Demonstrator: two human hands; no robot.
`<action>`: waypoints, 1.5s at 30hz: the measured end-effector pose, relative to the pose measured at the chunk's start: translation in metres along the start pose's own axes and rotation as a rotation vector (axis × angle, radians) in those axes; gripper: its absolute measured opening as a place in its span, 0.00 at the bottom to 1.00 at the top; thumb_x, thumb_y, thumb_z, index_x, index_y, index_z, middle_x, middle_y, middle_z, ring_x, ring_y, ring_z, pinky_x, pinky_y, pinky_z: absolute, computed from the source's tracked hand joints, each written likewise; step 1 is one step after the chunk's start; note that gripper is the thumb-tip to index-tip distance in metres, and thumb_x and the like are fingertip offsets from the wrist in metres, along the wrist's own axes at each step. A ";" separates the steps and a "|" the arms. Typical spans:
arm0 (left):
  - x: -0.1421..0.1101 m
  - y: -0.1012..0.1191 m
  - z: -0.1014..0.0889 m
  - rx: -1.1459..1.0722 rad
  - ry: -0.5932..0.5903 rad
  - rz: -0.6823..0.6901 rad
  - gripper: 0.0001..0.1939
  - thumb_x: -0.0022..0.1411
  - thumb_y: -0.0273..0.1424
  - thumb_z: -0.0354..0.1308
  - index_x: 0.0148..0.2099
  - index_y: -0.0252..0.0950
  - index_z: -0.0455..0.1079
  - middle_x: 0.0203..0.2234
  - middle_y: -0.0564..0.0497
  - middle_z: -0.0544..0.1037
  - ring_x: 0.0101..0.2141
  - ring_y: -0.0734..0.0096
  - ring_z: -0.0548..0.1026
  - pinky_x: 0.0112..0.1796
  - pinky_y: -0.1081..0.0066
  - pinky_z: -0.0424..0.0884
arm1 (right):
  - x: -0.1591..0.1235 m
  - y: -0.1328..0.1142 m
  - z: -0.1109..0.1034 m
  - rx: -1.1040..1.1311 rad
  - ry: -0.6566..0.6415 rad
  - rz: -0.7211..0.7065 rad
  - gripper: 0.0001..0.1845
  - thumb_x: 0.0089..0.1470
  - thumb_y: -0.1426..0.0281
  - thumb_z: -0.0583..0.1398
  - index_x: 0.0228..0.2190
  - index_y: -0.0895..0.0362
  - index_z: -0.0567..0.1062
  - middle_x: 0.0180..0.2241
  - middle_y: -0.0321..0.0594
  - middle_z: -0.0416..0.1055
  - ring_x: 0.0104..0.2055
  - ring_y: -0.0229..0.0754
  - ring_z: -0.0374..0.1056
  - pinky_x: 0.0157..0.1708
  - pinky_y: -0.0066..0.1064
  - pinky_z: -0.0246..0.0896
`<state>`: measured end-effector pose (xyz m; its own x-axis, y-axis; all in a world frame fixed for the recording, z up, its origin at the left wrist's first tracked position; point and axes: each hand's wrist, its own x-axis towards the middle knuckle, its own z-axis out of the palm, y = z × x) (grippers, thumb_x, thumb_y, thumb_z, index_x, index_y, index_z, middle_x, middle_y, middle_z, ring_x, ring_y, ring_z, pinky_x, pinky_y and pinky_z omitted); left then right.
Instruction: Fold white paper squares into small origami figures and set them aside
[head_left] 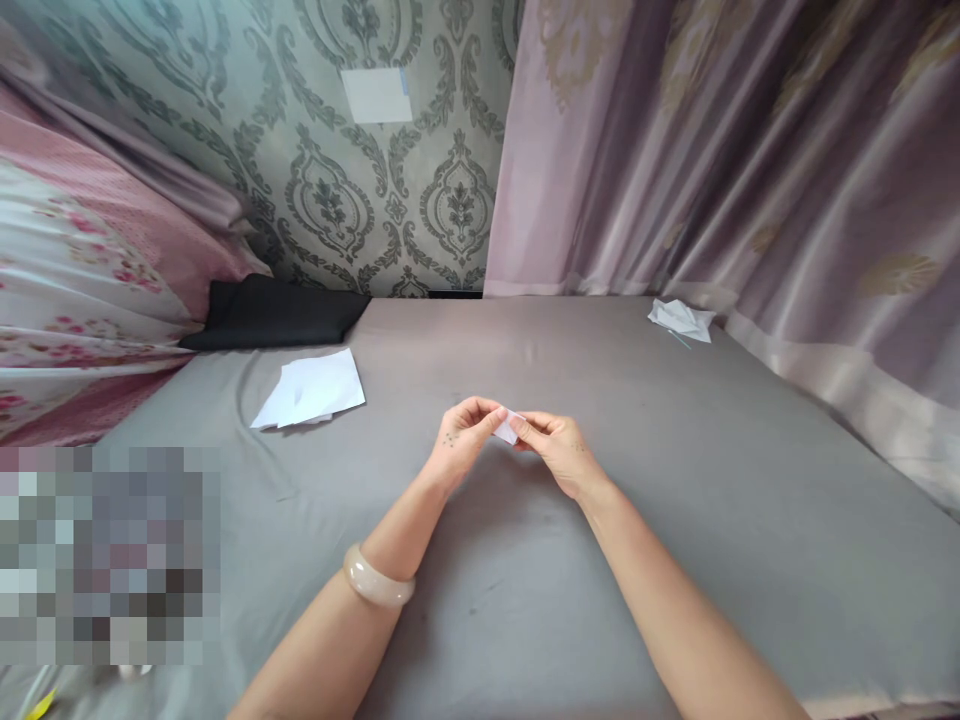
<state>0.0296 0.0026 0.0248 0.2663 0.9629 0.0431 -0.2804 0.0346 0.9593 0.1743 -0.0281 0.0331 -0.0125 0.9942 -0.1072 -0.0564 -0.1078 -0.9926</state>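
A small folded piece of white paper (508, 428) is pinched between both hands above the middle of the grey sheet (675, 520). On its left edge, my left hand (466, 432) presses with thumb and fingers. My right hand (556, 445) grips the other edge, its thumb lying on top. The fingertips behind the paper are partly hidden. A pale bangle (379, 578) circles my left forearm.
Loose sheets of white paper (319, 388) lie at the left. Beyond them is a folded black cloth (281, 312). Crumpled or folded white papers (681, 320) sit at the far right by the curtain (645, 160). A blurred-out patch covers the lower left.
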 end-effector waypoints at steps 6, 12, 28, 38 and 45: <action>-0.001 -0.006 -0.001 0.393 0.026 0.158 0.12 0.58 0.37 0.58 0.31 0.33 0.66 0.21 0.55 0.69 0.23 0.78 0.65 0.27 0.76 0.61 | 0.003 0.005 0.001 0.028 0.055 -0.008 0.18 0.39 0.56 0.68 0.26 0.59 0.80 0.22 0.36 0.73 0.24 0.33 0.63 0.26 0.27 0.60; 0.003 -0.012 -0.005 0.362 -0.129 0.112 0.13 0.62 0.40 0.53 0.34 0.35 0.63 0.21 0.56 0.67 0.23 0.77 0.66 0.27 0.75 0.63 | 0.001 0.003 0.000 0.134 0.012 0.195 0.16 0.40 0.58 0.69 0.26 0.59 0.80 0.23 0.36 0.74 0.24 0.31 0.66 0.24 0.21 0.62; 0.003 -0.004 -0.002 0.168 -0.066 -0.135 0.18 0.57 0.45 0.57 0.33 0.32 0.67 0.21 0.56 0.68 0.22 0.80 0.64 0.25 0.77 0.58 | -0.001 0.003 0.004 0.156 -0.080 0.328 0.17 0.41 0.59 0.69 0.23 0.61 0.74 0.19 0.34 0.71 0.18 0.27 0.63 0.19 0.19 0.58; 0.003 -0.004 -0.001 0.097 -0.072 -0.086 0.17 0.54 0.42 0.60 0.29 0.33 0.64 0.20 0.56 0.69 0.23 0.79 0.66 0.28 0.76 0.63 | -0.004 0.006 0.013 0.152 -0.073 0.330 0.19 0.42 0.57 0.68 0.21 0.60 0.72 0.17 0.32 0.67 0.17 0.27 0.62 0.17 0.19 0.57; 0.007 -0.012 -0.007 0.078 -0.070 -0.222 0.17 0.50 0.42 0.63 0.31 0.32 0.66 0.19 0.56 0.69 0.22 0.80 0.66 0.24 0.77 0.58 | -0.002 0.008 0.013 0.121 -0.036 0.394 0.17 0.46 0.59 0.67 0.22 0.60 0.71 0.19 0.32 0.67 0.18 0.27 0.62 0.17 0.18 0.58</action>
<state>0.0285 0.0111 0.0120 0.3773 0.9131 -0.1546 -0.1362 0.2199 0.9660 0.1613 -0.0307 0.0262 -0.0915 0.8762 -0.4732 -0.1573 -0.4820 -0.8619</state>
